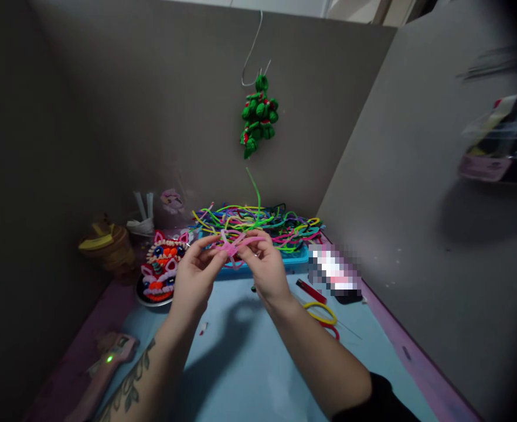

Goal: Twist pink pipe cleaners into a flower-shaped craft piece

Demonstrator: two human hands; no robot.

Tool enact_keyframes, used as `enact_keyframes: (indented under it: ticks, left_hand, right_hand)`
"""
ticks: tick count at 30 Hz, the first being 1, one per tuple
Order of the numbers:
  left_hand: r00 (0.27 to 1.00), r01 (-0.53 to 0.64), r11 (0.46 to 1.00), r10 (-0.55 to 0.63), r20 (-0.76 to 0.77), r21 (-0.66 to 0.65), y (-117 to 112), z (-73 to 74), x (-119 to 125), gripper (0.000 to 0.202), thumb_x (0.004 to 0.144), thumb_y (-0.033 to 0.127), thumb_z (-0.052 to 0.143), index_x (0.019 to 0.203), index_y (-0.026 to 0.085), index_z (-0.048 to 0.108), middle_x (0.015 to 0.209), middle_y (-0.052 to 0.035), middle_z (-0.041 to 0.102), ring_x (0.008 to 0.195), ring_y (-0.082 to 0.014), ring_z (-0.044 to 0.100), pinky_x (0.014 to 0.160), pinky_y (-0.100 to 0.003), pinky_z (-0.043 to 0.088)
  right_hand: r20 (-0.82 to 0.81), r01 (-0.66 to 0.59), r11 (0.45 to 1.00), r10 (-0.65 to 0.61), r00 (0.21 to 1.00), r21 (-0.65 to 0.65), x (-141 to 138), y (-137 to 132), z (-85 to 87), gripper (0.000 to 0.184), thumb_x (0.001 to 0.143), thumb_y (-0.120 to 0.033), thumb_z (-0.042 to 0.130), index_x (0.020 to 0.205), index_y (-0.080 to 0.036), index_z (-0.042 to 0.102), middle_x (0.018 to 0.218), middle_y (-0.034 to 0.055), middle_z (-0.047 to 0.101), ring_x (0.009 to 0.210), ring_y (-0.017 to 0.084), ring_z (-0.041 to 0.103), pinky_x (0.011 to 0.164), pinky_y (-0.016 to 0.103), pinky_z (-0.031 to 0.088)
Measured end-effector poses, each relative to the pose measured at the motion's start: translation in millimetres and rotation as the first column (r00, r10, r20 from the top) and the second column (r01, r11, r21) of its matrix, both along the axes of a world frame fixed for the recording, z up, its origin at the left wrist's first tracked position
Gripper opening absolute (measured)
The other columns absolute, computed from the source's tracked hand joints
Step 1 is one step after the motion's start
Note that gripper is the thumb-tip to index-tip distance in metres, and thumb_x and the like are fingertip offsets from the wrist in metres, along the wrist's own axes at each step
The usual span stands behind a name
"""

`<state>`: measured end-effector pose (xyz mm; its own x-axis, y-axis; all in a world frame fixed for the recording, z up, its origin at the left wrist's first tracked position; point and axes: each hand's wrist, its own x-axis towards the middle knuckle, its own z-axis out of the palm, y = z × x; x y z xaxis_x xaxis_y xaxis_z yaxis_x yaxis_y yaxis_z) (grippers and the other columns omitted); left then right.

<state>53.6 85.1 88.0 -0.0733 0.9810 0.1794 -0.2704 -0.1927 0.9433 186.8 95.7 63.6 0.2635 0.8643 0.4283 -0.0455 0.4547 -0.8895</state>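
A small knot of pink plastic lacing cord [231, 248] is held up between my two hands, above the front of the blue tray. My left hand [198, 264] pinches it from the left, thumb against the fingers. From the other side my right hand [262, 264] grips a loose pink strand that points right. Pale strand ends stick up and down from the knot. Behind my hands lies a heap of many-coloured cords [280, 225], piled in a blue tray [300, 258].
Left stands a metal bowl [153, 303] with colourful crocheted pieces [162, 275], near a wicker basket [113, 252]. A pink device [109, 369] lies front left. At right are a red lighter [311, 291], yellow-and-red scissors [322, 313] and a blurred-out phone [335, 272]. Green knotted ornaments [258, 117] hang from a hook.
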Motion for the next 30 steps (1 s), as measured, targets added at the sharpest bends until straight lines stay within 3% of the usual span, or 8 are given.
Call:
enact_keyframes:
  ticks: [6, 13, 16, 19, 23, 26, 30]
  left_hand:
    - [0.999, 0.01, 0.999, -0.007, -0.052, 0.054, -1.9, -1.9, 2.2, 0.037, 0.067, 0.03, 0.084, 0.098, 0.017, 0.071, 0.076, -0.0014, 0.071, 0.07, -0.0128, 0.065, 0.069, -0.025, 0.053]
    - [0.976, -0.06, 0.992, 0.081, -0.201, 0.109, -1.8, -5.4, 0.0, 0.033, 0.066, 0.027, 0.084, 0.093, 0.017, 0.069, 0.074, 0.0001, 0.068, 0.069, -0.0123, 0.063, 0.065, -0.022, 0.052]
    - [0.983, -0.067, 0.996, 0.077, -0.165, 0.066, 0.1, -4.3, -1.8, 0.036, 0.064, 0.028, 0.084, 0.093, 0.016, 0.066, 0.069, 0.001, 0.067, 0.064, -0.0122, 0.063, 0.063, -0.023, 0.05]
    - [0.993, -0.085, 0.996, 0.085, -0.079, -0.004, 3.1, -1.8, -3.8, 0.043, 0.059, 0.029, 0.087, 0.094, 0.016, 0.064, 0.066, 0.003, 0.065, 0.059, -0.0104, 0.061, 0.061, -0.022, 0.047]
    - [0.996, -0.084, 0.995, 0.084, -0.011, -0.058, 6.2, -0.3, -5.2, 0.052, 0.054, 0.032, 0.09, 0.094, 0.015, 0.063, 0.063, 0.0041, 0.064, 0.057, -0.0098, 0.059, 0.061, -0.022, 0.045]
    - [0.997, -0.076, 0.995, 0.076, -0.009, -0.058, 6.8, -0.8, -5.3, 0.053, 0.053, 0.034, 0.09, 0.094, 0.016, 0.063, 0.063, 0.004, 0.064, 0.057, -0.0102, 0.059, 0.062, -0.022, 0.044]
    - [0.999, -0.051, 0.997, 0.05, -0.02, -0.058, 6.0, -0.4, -5.7, 0.051, 0.053, 0.033, 0.09, 0.092, 0.015, 0.063, 0.06, 0.0055, 0.061, 0.055, -0.0096, 0.057, 0.059, -0.021, 0.042]
  right_hand:
    - [-0.053, -0.005, 0.999, 0.003, 0.999, -0.033, -3.0, 1.3, -0.6, 0.023, 0.078, -0.04, 0.072, 0.071, -0.02, 0.067, 0.102, 0.0053, 0.056, 0.096, 0.019, 0.058, 0.085, 0.033, 0.05]
    - [-0.038, -0.025, 0.997, 0.022, 0.999, -0.066, -6.3, -0.7, 2.4, 0.025, 0.077, -0.039, 0.071, 0.065, -0.019, 0.063, 0.088, 0.0023, 0.054, 0.081, 0.016, 0.055, 0.073, 0.029, 0.047]
    - [-0.091, -0.047, 0.995, 0.039, 0.995, -0.085, -4.7, 2.4, 2.6, 0.025, 0.076, -0.043, 0.071, 0.072, -0.019, 0.063, 0.083, 0.0007, 0.056, 0.076, 0.015, 0.055, 0.07, 0.028, 0.046]
    - [-0.183, 0.038, 0.995, -0.054, 0.982, -0.09, 1.7, 4.3, 5.1, 0.024, 0.077, -0.043, 0.07, 0.082, -0.022, 0.058, 0.076, -0.0026, 0.057, 0.069, 0.014, 0.054, 0.067, 0.028, 0.046]
    - [0.059, 0.155, 0.986, -0.159, 0.986, 0.064, 11.8, -2.9, 12.7, 0.01, 0.084, -0.032, 0.065, 0.085, -0.022, 0.064, 0.083, 0.0004, 0.063, 0.077, 0.016, 0.058, 0.072, 0.029, 0.048]
    - [0.237, 0.209, 0.959, -0.251, 0.938, 0.191, 14.7, -9.7, 16.2, 0.009, 0.089, -0.028, 0.062, 0.092, -0.024, 0.069, 0.088, 0.003, 0.068, 0.082, 0.018, 0.061, 0.076, 0.033, 0.049]
    - [0.346, 0.195, 0.954, -0.267, 0.899, 0.229, 14.9, -9.4, 15.2, 0.012, 0.09, -0.026, 0.059, 0.091, -0.026, 0.071, 0.089, 0.0033, 0.07, 0.085, 0.021, 0.062, 0.08, 0.036, 0.05]
